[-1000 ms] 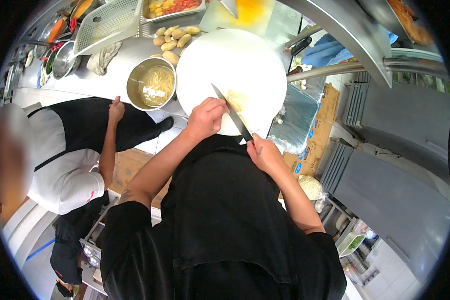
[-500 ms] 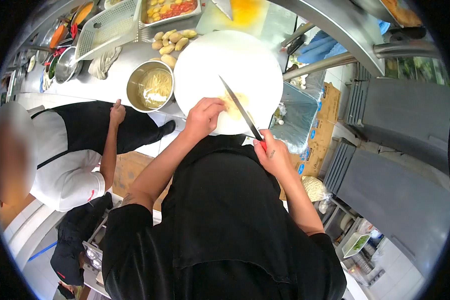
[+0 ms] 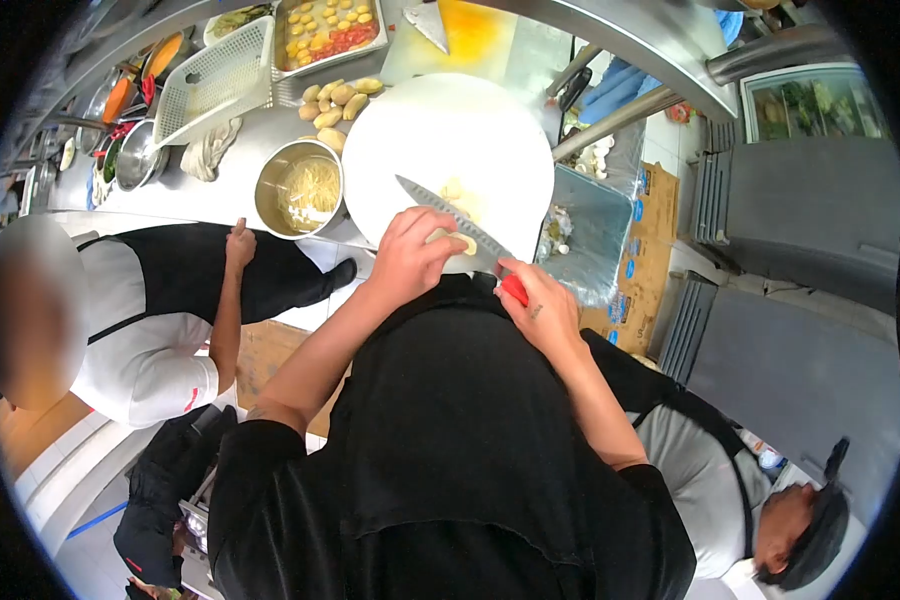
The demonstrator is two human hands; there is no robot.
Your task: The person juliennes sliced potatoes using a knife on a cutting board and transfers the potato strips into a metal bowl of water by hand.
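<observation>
At the near edge of a round white cutting board [image 3: 420, 125], my left hand [image 3: 410, 258] pinches a pale yellow piece of potato [image 3: 467, 243]. The red handle of a kitchen knife [image 3: 448, 207] is in the grip of my right hand [image 3: 542, 302]. Its blade slants up and left across the board, broad side showing, right beside my left fingers. Beyond the blade lies a small patch of pale cut pieces [image 3: 462, 192]. Left of the board stands a metal pot [image 3: 260, 190] with thin pale strips in liquid.
Several potatoes [image 3: 342, 95] lie behind the pot, near a white perforated basket [image 3: 170, 105] and a tray [image 3: 375, 40] of cut yellow and red food. A lined bin [image 3: 580, 260] stands right of the board. Co-workers [image 3: 160, 320] are at left; another person [image 3: 700, 470] is behind at right.
Both hands have shifted slightly toward my body; the blade has turned to show its broad side. A potato piece now shows in my left fingers. A person has appeared at lower right.
</observation>
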